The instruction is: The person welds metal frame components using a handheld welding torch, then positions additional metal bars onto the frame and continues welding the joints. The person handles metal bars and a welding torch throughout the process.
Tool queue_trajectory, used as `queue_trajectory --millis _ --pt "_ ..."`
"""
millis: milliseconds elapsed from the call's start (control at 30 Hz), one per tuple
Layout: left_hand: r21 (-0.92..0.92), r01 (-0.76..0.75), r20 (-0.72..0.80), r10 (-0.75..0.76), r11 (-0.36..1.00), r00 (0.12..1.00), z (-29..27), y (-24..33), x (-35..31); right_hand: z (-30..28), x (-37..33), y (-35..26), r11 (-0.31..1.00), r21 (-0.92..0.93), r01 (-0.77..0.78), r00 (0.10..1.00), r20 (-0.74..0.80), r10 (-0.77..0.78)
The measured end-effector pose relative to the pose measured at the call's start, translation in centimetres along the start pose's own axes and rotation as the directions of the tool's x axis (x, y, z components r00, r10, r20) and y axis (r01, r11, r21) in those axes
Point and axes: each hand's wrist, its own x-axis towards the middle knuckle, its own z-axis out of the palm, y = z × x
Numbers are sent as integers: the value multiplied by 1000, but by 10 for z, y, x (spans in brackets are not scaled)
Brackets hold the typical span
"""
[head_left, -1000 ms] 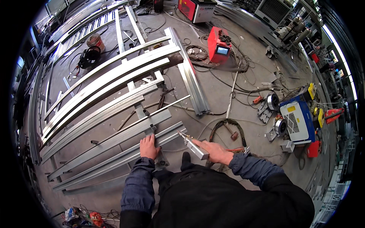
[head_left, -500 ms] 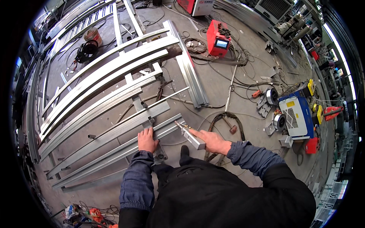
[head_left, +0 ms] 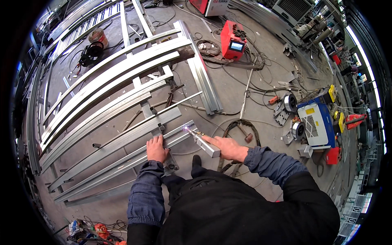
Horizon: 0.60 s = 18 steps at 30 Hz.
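Right hand [head_left: 228, 148] clasping torch [head_left: 206, 146], left [head_left: 157, 149] spread over rail [head_left: 122, 164]

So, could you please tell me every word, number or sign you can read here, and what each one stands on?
None is clear enough to quote.
Red-and-white cabinet: a mark with lettering, too small and blurred.
Lit screen on the red machine: too small.
Yellow label on the blue-and-white machine: too small.
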Motion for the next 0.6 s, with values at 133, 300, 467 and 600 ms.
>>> queue_trajectory --millis 133,300,467,600 --pt "0 3 -11 -3 1000 1000 1 -1 0 -3 1 -3 1000 -1 -20 1000 21 20" --pt "-4 12 -1 -12 1000 1000 1 0 0 -8 -1 -8 1000 0 -30 999 37 29" --pt "1 19 -7 -19 1000 1000 0 2 -1 -7 -1 -6 999 -18 -35 999 35 36" --pt "-3 22 -2 -22 1000 1000 -3 3 -2 -7 -2 -5 999 -14 -29 999 24 29"
